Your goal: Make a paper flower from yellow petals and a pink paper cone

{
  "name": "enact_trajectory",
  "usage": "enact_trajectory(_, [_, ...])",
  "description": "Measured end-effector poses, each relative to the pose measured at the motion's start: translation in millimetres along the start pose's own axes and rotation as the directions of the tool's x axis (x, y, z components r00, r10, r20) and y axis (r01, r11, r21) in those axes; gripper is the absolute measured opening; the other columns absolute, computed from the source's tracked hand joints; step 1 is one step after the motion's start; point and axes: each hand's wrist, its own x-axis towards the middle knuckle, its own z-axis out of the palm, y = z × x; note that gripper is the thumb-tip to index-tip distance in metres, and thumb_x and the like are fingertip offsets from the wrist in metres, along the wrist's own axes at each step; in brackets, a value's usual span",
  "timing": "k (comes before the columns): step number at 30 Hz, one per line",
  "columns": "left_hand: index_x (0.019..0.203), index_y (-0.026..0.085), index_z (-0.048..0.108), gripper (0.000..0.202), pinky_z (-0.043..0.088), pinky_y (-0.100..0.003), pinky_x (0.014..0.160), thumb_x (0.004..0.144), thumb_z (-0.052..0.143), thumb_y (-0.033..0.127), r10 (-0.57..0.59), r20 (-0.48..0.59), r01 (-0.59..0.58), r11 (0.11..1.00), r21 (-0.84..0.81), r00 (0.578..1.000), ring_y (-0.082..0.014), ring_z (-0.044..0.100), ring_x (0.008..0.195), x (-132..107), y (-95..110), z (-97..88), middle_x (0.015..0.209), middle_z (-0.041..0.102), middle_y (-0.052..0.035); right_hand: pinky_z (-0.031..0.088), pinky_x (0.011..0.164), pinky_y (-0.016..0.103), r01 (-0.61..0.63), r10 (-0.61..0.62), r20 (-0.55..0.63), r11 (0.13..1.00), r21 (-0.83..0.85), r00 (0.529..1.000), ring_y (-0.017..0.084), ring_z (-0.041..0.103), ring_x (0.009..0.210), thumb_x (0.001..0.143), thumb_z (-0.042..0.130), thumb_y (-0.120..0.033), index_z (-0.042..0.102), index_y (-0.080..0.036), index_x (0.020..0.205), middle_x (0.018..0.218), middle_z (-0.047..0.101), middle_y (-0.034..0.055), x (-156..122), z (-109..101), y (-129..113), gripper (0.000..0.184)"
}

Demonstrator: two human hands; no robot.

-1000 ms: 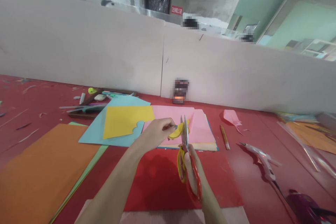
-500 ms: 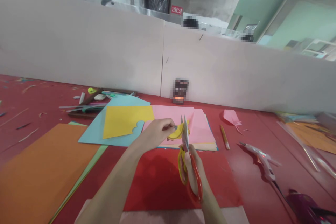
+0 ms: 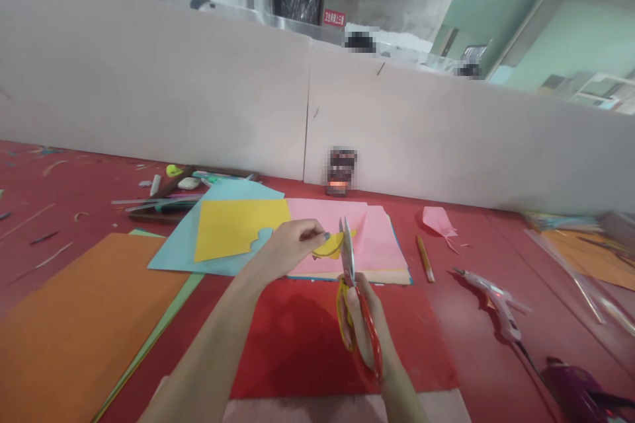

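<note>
My left hand [image 3: 300, 241] pinches a small curved piece of yellow paper [image 3: 330, 246] between thumb and fingers. In my right hand [image 3: 364, 307] is a pair of scissors [image 3: 349, 254] with red and yellow handles, blades pointing up and away from me. The blades stand slightly apart, and the yellow piece reaches in between them. Under the hands lie pink sheets [image 3: 381, 241]. To the left, a yellow sheet [image 3: 233, 228] with a scalloped notch rests on a light blue sheet [image 3: 173, 248].
A red sheet [image 3: 297, 350] lies in front of me, orange paper [image 3: 84, 310] at left. At right are a pencil [image 3: 424, 258], a pink cutout [image 3: 437, 221] and a glue gun [image 3: 496, 304] with its cord. A tool tray [image 3: 163, 211] stands behind; a white partition [image 3: 198, 92] closes the far side.
My left hand has shifted slightly left with the yellow piece, which sits at a changed angle between the blades. The scissors have barely moved.
</note>
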Motion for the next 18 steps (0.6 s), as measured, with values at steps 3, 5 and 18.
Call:
enact_trajectory(3, [0.065,0.019,0.052,0.023,0.031,-0.02,0.045,0.077,0.044,0.036,0.008,0.0,-0.008,1.0,-0.006,1.0,-0.0091,0.038,0.05,0.6,-3.0,0.4,0.059,0.047,0.0032,0.028,0.026,0.014,-0.017,0.017,-0.002,1.0,0.003,1.0,0.002,0.025,0.028,0.081,0.045,-0.055,0.044,-0.022,0.091,0.049,0.037,-0.01,0.1,0.2,0.0,0.035])
enact_trajectory(5, [0.065,0.019,0.052,0.023,0.031,-0.02,0.046,0.077,0.044,0.036,0.019,-0.008,-0.019,1.0,-0.002,1.0,-0.0091,0.039,0.051,1.2,-4.7,1.2,0.06,0.048,0.0034,0.028,0.026,0.014,-0.018,0.018,-0.001,1.0,-0.006,1.0,0.003,0.025,0.028,0.081,0.044,-0.056,0.044,-0.022,0.091,0.048,0.036,-0.0104,0.1,0.2,0.1,0.035])
enact_trajectory(18, [0.069,0.019,0.053,0.023,0.03,-0.021,0.045,0.078,0.043,0.038,0.004,-0.009,-0.004,1.0,0.005,1.0,-0.0087,0.037,0.05,2.7,-10.7,0.2,0.063,0.048,0.0035,0.027,0.024,0.014,-0.049,0.049,-0.013,0.998,0.045,0.999,0.003,0.024,0.026,0.079,0.049,-0.055,0.044,-0.023,0.089,0.046,0.037,-0.011,1.1,0.7,3.3,0.034])
